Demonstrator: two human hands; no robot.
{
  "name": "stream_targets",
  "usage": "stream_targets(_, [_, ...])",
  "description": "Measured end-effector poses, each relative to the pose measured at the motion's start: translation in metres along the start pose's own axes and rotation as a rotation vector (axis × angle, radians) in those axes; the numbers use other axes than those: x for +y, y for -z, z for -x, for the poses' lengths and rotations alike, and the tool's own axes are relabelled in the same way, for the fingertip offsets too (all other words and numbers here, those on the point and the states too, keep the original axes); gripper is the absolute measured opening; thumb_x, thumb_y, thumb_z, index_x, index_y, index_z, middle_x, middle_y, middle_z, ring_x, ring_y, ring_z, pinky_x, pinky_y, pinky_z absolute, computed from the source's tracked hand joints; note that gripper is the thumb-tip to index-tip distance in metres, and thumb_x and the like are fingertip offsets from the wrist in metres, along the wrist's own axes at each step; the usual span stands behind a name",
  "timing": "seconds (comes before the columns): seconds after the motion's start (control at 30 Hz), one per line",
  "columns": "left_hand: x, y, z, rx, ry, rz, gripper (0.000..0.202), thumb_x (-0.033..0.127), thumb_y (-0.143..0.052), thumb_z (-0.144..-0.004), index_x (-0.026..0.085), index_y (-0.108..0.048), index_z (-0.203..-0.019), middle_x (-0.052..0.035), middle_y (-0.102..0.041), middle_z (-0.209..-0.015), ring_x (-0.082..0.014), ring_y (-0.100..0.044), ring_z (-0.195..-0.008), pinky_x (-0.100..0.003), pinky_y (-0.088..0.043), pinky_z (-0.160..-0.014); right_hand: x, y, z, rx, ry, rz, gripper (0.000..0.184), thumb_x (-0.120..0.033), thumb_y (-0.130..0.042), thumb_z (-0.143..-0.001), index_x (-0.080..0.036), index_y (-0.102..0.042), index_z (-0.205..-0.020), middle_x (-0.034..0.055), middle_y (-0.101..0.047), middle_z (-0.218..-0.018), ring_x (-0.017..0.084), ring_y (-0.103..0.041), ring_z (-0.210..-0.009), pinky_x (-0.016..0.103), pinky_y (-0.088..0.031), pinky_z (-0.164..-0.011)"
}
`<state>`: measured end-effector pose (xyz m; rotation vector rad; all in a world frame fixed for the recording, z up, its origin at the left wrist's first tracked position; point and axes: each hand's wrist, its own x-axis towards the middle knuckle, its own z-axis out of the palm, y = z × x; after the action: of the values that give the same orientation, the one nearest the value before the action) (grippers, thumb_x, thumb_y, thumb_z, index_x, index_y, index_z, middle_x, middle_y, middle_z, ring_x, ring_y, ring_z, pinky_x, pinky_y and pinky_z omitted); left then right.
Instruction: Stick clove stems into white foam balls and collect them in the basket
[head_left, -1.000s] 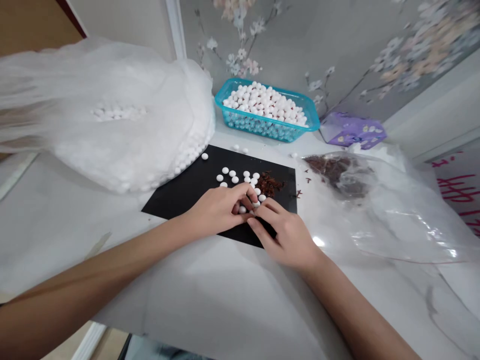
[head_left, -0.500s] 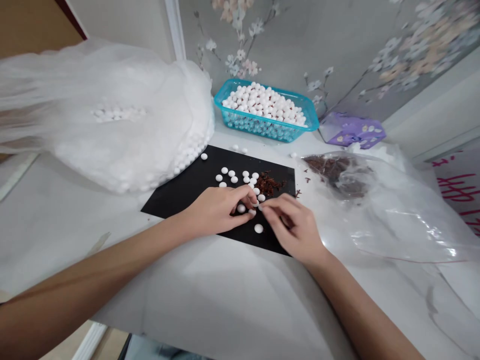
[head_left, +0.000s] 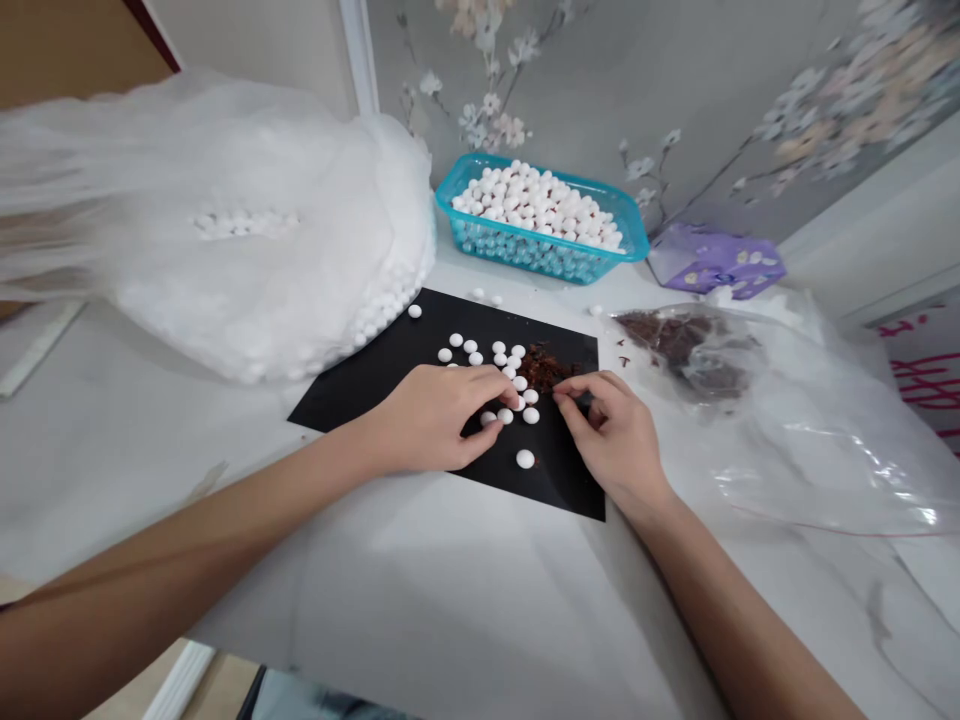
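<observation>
Several small white balls [head_left: 531,415] lie scattered over a black sheet [head_left: 375,365]. Beside them is a small heap of reddish-brown bits [head_left: 546,368], thin and stem-like. My left hand [head_left: 450,415] rests low over the sheet among the balls. Its thumb and forefinger are apart, with a ball near the gap between them; the other fingers are partly hidden. At the heap's near right edge, my right hand [head_left: 611,430] has its thumb and forefinger pinched together. Whatever may be between those fingertips is too small to make out.
A large, translucent white bag of balls [head_left: 270,240] stands at the left. Against the wall sits a turquoise basket [head_left: 540,256] heaped with white balls. On the right are a purple packet [head_left: 720,260] and a clear plastic bag [head_left: 810,430] with brown bits inside.
My right hand has moved right and slightly up, from the balls to the edge of the brown heap. The left thumb and forefinger have spread a little around the balls.
</observation>
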<state>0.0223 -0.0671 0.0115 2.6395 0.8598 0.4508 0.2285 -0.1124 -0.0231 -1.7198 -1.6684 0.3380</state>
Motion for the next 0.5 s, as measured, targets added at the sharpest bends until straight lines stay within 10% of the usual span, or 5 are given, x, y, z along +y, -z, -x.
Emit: stream_targets(0.5, [-0.015,-0.001,-0.004,0.100,0.074,-0.205,0.024,0.027,-0.040,-0.089,0.021,-0.060,-0.102,-0.0003,-0.061,-0.099,-0.0128,-0.060,-0.087,-0.022,-0.041,-0.063,-0.004,0.001,0.005,0.117,-0.056,-0.217,0.008,-0.026,-0.047,-0.084,-0.021,-0.054,-0.085,-0.0020,-0.055,-0.071,0.007,-0.047,-0.048,0.021,-0.032,-0.042])
